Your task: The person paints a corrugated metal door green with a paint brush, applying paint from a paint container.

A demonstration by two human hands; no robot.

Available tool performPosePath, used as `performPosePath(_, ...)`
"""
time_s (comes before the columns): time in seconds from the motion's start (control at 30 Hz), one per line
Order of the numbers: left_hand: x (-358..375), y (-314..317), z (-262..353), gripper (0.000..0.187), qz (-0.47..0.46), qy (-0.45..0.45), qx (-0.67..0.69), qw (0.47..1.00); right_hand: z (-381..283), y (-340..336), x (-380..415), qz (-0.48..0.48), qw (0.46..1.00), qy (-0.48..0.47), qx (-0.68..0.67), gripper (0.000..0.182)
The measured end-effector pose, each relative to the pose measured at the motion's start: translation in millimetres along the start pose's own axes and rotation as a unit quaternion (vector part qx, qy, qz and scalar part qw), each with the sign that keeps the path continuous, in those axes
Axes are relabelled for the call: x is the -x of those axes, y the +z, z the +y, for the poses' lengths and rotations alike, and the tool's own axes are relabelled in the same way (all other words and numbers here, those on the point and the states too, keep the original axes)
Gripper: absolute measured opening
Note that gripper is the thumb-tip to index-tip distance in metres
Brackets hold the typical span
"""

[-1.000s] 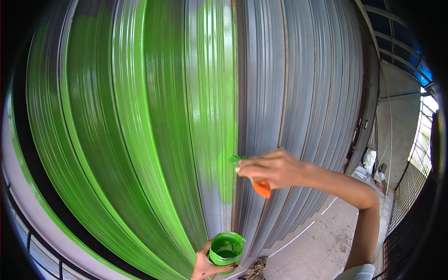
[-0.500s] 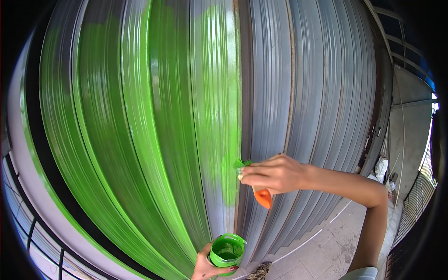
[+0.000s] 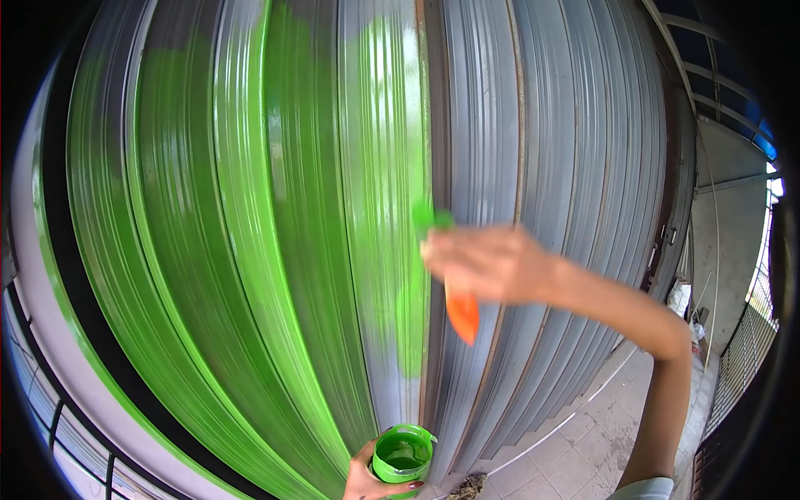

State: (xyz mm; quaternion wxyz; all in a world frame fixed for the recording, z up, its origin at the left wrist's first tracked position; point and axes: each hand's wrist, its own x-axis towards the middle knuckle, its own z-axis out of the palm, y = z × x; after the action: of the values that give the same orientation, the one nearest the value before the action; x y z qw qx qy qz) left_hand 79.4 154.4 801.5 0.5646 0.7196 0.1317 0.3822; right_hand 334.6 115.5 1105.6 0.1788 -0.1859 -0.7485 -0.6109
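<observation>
My right hand (image 3: 492, 257) is closed around a paintbrush (image 3: 463, 315) with an orange handle end, slightly blurred by motion. Its green-coated bristles (image 3: 432, 217) meet the right edge of a panel streaked with wet green paint. Low in the view, my left hand (image 3: 372, 477) grips a small can of green paint (image 3: 404, 450), its open top facing me and paint smeared over its rim. The ribbed metal shutter (image 3: 308, 233) is green on its left panels, with grey patches near the top and at the bottom of the panel being brushed.
Bare grey ribbed panels (image 3: 546, 167) continue to the right, split by rusty seams. A tiled floor (image 3: 575, 450) lies below right, with a white cable or pipe along it. A black frame strip (image 3: 100, 333) and a metal railing (image 3: 58, 417) stand at left.
My right hand and the brush have moved up along the panel's edge. My left hand and the paint can are almost where they were, slightly lower.
</observation>
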Motion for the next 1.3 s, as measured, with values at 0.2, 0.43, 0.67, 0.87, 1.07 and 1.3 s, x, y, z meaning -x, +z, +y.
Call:
performPosePath(0.2, -4.6, -8.9, -0.6, 0.08, -0.016, -0.048, -0.032, 0.998, 9.1, -13.2, 4.7, -0.141, 0.959, 0.096, -0.224, 0.021)
performPosePath(0.43, -10.1, -9.3, -7.2, 0.08, -0.046, -0.034, 0.022, 0.998, 145.4, -35.2, -65.1, 0.056, 0.992, 0.109, 0.018, 0.012)
performPosePath(0.67, -8.1, -22.2, 0.9, 0.082, -0.048, -0.045, 0.071, 0.995, 20.8, -17.4, 9.4, -0.073, 0.989, 0.099, -0.078, 0.021)
performPosePath(0.87, -13.8, -31.5, -2.5, 0.079, -0.073, -0.034, 0.044, 0.996, 21.5, -35.9, 1.8, -0.158, 0.938, 0.231, -0.203, 0.011)
performPosePath(1.07, -18.7, -27.7, -1.6, 0.077, -0.078, -0.022, 0.048, 0.996, 112.3, -31.7, -40.5, 0.089, 0.982, 0.158, -0.051, 0.016)
performPosePath(1.3, -16.5, -20.4, -1.2, 0.078, -0.045, -0.019, -0.007, 0.999, 21.8, -24.4, -1.6, -0.077, 0.991, 0.058, -0.096, 0.02)
